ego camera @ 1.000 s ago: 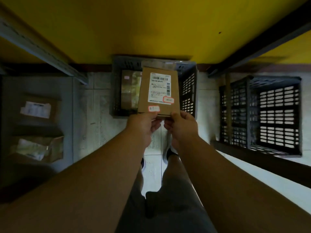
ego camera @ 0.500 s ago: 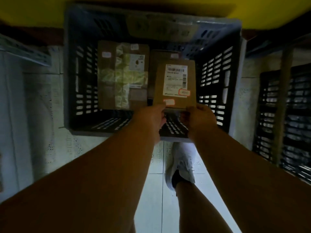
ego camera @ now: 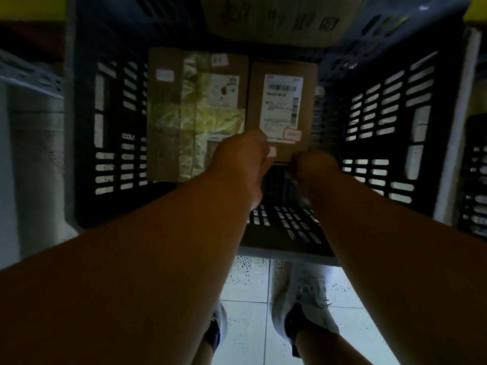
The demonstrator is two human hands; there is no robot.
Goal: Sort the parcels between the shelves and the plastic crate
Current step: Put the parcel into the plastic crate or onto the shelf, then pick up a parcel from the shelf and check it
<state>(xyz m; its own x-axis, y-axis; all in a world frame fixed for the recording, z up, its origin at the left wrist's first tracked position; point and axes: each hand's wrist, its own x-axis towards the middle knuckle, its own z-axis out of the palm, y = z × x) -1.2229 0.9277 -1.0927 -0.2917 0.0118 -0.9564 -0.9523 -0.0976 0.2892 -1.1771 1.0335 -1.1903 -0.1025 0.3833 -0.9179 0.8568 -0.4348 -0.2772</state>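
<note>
A small brown cardboard parcel (ego camera: 283,83) with a white barcode label lies low inside the dark slatted plastic crate (ego camera: 390,143), on the right of its floor. My left hand (ego camera: 241,159) grips the parcel's near left corner and my right hand (ego camera: 313,169) grips its near right corner. To the left of it, a larger brown parcel (ego camera: 196,114) wrapped in yellowish tape lies flat in the crate. Whether the small parcel rests on the crate floor I cannot tell.
A cardboard piece with dark print (ego camera: 284,19) stands against the crate's far wall. A grey metal shelf rail (ego camera: 29,75) runs at the left. Another dark crate (ego camera: 475,180) is at the right edge. My shoes (ego camera: 303,299) stand on the white tiled floor.
Both hands have carried the small parcel forward and down, from above the crate to deep inside it beside the taped parcel. My head has moved closer over the crate.
</note>
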